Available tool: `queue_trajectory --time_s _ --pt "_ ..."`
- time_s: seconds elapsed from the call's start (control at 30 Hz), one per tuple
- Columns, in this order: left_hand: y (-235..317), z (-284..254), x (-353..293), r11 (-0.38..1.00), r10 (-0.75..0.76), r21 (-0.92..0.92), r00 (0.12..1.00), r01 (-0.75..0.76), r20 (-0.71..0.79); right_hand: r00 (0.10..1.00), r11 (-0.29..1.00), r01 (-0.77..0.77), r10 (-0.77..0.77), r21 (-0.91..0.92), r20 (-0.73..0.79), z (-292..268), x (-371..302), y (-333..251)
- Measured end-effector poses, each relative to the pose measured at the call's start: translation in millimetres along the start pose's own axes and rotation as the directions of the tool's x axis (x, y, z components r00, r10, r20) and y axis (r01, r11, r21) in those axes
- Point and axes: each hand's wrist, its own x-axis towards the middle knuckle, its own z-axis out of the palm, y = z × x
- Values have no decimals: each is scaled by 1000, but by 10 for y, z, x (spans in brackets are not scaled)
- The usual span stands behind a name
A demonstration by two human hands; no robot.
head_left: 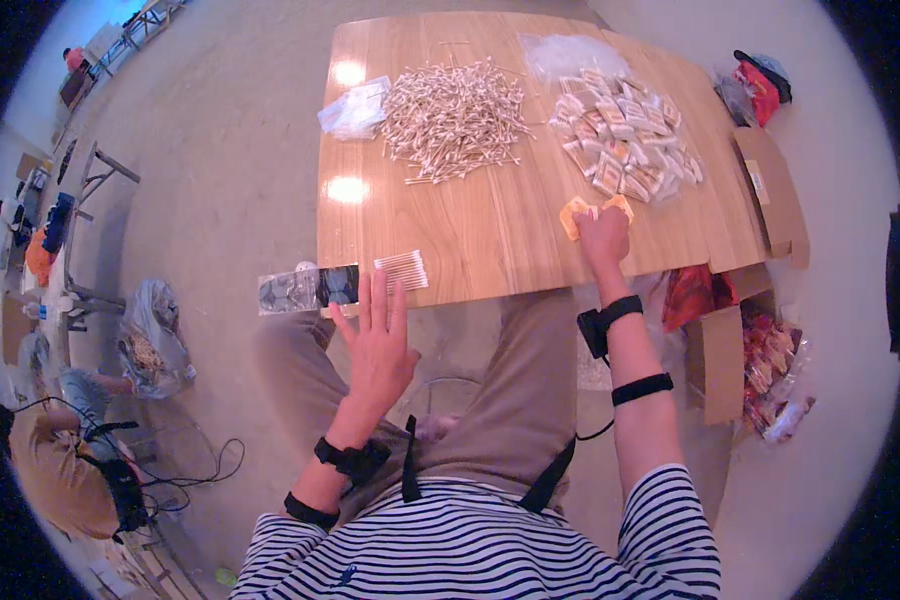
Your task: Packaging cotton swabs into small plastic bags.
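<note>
At the table's near left edge my left hand (378, 340) is open, its fingers stretched out and its fingertips by a small row of cotton swabs (402, 270). Just left of those fingers lies a flat clear plastic bag with a black end (295, 290), partly over the table's edge. My right hand (605, 242) has its fingers closed on a yellow-orange flat piece (575, 216), which shows on both sides of the fingers; its exact kind is hard to make out. Beyond that hand is a heap of filled small packets (635, 135) in clear wrapping.
A big pile of loose cotton swabs (455, 118) covers the table's far middle. Clear bags (357, 108) lie to its left, more clear plastic (575, 55) at the back. Cardboard boxes (722, 365) stand right. Another person (75, 470) sits at lower left near cables.
</note>
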Motion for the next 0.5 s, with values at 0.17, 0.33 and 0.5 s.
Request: queue_trajectory --time_s 0.17,0.33,0.5 --pt "-1 22 -33 1000 14 -3 1000 -14 -11 998 996 -68 67 63 14 69 67 14" --pt "-3 -18 -77 998 13 -64 1000 -15 -26 997 987 -74 74 144 7 217 188 217" --pt "8 -33 -75 991 29 -126 999 -34 -43 992 923 75 -29 376 -126 176 175 237"
